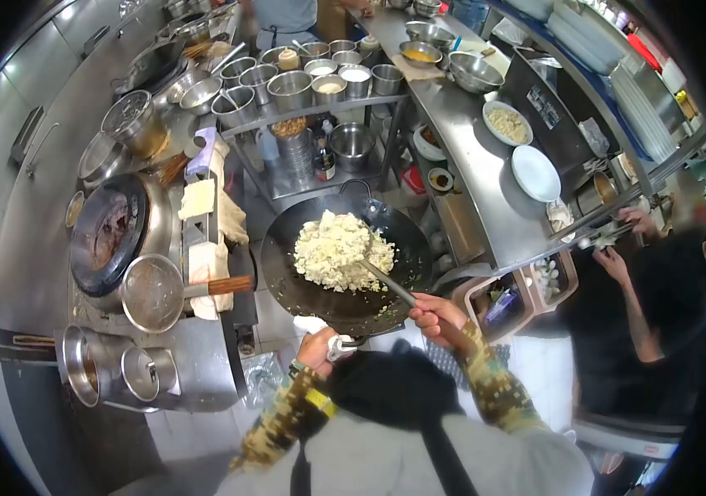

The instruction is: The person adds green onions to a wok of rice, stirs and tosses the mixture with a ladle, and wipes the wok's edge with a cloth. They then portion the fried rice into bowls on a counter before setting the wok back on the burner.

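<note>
The wok (280,256) sits dead centre, pale food (338,248) heaped in its middle. Hands apart: the left hand (315,351), at the wok's 7 o'clock, clamps a cloth (339,347) by the rim; the right hand (441,321), at 4 o'clock, grips a utensil (390,282), its head hidden. Good stirring likely needs a steady wok, scooping low and gathering the scraps (387,312) at 5 o'clock.

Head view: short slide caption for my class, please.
Left grip on a white cloth at the wok, right grip on a long-handled utensil in pale food.
</note>
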`<state>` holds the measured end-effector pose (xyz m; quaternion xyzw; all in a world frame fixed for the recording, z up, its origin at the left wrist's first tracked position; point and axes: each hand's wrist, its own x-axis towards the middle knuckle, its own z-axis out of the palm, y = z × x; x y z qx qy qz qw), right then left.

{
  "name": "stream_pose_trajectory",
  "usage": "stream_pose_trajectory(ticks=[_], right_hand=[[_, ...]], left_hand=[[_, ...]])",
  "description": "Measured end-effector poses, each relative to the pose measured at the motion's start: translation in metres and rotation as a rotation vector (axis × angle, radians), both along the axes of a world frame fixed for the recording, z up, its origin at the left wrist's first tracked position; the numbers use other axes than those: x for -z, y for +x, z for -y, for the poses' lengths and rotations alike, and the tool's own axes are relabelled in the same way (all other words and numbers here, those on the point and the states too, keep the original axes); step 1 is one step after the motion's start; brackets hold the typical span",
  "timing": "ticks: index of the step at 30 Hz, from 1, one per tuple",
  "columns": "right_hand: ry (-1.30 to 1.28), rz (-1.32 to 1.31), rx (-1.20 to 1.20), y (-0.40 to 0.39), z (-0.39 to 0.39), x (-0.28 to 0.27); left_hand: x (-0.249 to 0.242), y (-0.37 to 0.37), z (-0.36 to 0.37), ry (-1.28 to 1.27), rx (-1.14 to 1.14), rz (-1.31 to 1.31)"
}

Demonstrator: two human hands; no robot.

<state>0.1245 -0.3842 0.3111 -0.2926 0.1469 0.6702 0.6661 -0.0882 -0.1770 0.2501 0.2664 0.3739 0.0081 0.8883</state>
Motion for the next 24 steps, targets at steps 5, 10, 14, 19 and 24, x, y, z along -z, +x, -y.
stream_pose_trajectory(ticks=[5, 10, 14, 19, 24], right_hand=[[0.048, 0.063, -0.019, 0.001, 0.049, -0.019], [0.179, 0.072, 0.05, 0.025, 0.109, -0.063], [0.164, 0.178, 0.214, 0.045, 0.149, -0.122], [0.106, 0.358, 0.164, 0.092, 0.202, -0.168], [0.014, 0.503, 0.363, 0.141, 0.242, -0.193]], left_hand=[[-0.012, -0.001, 0.037, 0.066, 0.008, -0.001], [-0.048, 0.024, 0.075, 0.101, 0.021, 0.089], [-0.07, 0.064, 0.103, 0.07, 0.067, 0.271], [-0.063, 0.125, 0.13, -0.011, 0.168, 0.488], [-0.071, 0.151, 0.16, -0.037, 0.112, 0.39]])
